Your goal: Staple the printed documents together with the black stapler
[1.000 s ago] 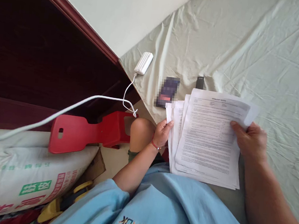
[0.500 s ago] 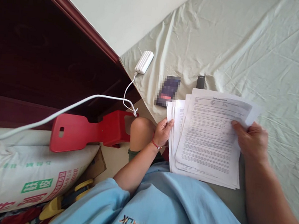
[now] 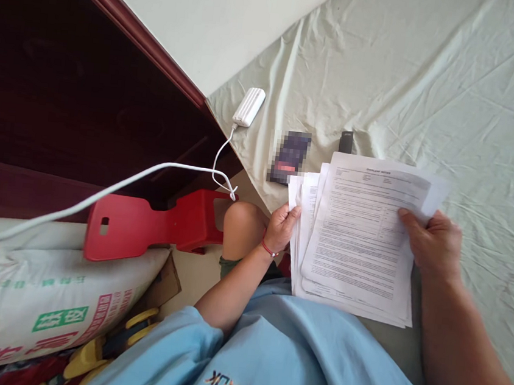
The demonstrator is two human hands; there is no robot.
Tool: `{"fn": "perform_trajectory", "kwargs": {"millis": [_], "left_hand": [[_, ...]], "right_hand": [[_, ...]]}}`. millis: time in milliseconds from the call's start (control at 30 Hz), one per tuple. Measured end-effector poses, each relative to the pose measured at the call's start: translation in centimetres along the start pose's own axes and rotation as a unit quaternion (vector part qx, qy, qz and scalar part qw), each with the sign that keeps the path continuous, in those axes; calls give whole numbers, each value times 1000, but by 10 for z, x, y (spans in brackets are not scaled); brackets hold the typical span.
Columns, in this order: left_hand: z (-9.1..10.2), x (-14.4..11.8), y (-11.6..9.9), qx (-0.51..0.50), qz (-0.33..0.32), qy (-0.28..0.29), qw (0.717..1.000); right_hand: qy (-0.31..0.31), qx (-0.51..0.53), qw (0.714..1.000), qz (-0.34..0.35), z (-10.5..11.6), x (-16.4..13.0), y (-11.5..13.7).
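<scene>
We've got a fanned stack of printed sheets (image 3: pixel 357 240) held over our lap, at the near edge of the bed w/ its pale green bedsheet (image 3: pixel 434 82). Our left hand (image 3: pixel 282 227) pinches the stack's left edge — thumb on top, fingers curled behind the offset pages. Our right hand (image 3: pixel 437 245) grips the right edge, thumb pressed on the top page, fingers hidden under the paper.

Progress, as far as we can judge: the sheets are gathered into one bundle in both hands, so the collecting looks done. But they aren't squared — several left edges stick out in steps, and a corner pokes past the top right. No page looks lifted off the stack or set aside on the bedsheet, so any sorting or leafing through seems barely begun, if at all. Text on the top page is too small to read.

Around us: a small black item (image 3: pixel 345 142) lies on the bedsheet just past the stack's top edge, a blurred dark phone-like thing (image 3: pixel 289 157) near the bed's left edge, and a white charger block (image 3: pixel 249 106) at the bed's corner w/ its cable (image 3: pixel 149 172) trailing off to the left over a red plastic stool (image 3: pixel 152 224). A printed sack (image 3: pixel 43 305) sits at lower left.
</scene>
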State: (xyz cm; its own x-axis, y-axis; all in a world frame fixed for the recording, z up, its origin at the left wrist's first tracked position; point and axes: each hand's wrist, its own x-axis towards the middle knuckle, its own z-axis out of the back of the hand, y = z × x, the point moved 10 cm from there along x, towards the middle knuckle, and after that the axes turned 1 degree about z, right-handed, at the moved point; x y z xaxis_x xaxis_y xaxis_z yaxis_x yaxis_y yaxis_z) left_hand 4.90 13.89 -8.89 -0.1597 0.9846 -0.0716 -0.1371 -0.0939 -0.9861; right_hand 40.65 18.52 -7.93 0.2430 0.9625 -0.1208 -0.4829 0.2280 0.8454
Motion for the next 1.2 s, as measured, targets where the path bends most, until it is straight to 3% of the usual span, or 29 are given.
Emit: {"fn": "perform_trajectory", "kwargs": {"millis": [367,600,1200], "left_hand": [[-1,0,-3,11,-4,1,1000],[3,0,-1,28,-4,-11,1000],[0,0,-6,8,-7,-11,1000]], "right_hand": [[-27,-14,1000,5,4,4,-8],[-87,-42,995,21,21,3,-3],[-25,-21,999,10,6,0,-1]]}}
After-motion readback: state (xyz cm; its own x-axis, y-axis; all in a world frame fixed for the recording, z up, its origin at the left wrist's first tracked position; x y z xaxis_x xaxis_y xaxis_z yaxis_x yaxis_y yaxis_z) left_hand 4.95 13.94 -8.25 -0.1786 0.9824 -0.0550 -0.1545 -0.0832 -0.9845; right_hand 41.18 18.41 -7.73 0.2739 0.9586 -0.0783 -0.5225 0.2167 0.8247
